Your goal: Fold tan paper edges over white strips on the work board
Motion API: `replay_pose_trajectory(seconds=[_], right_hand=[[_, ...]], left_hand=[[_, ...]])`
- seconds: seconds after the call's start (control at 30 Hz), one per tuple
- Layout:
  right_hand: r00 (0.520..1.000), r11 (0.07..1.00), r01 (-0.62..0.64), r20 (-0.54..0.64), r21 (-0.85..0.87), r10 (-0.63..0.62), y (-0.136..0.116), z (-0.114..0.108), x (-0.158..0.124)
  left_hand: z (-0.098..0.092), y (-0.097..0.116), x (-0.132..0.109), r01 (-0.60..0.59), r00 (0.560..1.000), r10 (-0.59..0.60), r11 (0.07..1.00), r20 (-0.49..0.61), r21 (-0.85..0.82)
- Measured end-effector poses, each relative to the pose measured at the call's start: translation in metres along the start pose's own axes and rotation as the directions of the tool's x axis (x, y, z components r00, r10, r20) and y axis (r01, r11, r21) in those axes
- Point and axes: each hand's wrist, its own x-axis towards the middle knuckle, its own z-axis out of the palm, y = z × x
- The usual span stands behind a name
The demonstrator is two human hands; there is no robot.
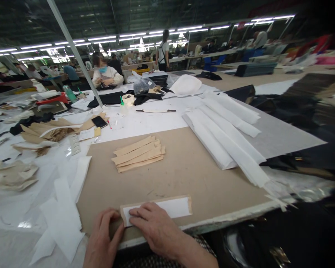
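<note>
A narrow tan cardboard strip (184, 200) with a white fabric piece (171, 207) laid on it lies near the front edge of a brown board (195, 171). My right hand (156, 227) rests flat on the strip's left part, fingers stretched out and pressing the white piece. My left hand (103, 238) lies beside the strip's left end, fingers extended, thumb touching the end. Neither hand holds anything. A stack of tan strips (139, 153) sits farther back on the board.
Long white fabric pieces (226, 134) are piled to the right, loose white cut pieces (64, 208) to the left. Tan pattern pieces (44, 132), a phone (99, 121) and a tape roll (127, 99) lie farther back. A seated person (106, 74) works across the table; others stand beyond.
</note>
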Motion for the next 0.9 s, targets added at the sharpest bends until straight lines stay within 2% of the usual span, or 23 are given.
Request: replay_pose_trajectory(seconds=[0.1,0.3,0.67,0.9], right_hand=[[0.999,0.999,0.043,0.014,0.002,-0.043,0.006,0.001,0.003],[0.992,0.995,0.101,0.071,-0.001,-0.101,0.011,-0.002,0.004],[0.993,0.995,0.093,0.074,0.030,-0.095,0.014,-0.003,0.002],[0.994,0.996,0.080,0.064,0.039,-0.083,0.014,-0.001,0.001]], left_hand=[[0.001,-0.001,-0.007,-0.092,0.996,0.092,0.994,0.012,0.055],[0.001,-0.005,-0.016,-0.189,0.981,0.192,0.977,-0.029,0.095],[0.000,-0.019,-0.024,-0.379,0.924,0.381,0.888,0.046,0.259],[-0.008,-0.015,-0.018,-0.477,0.876,0.467,0.802,0.120,0.360]])
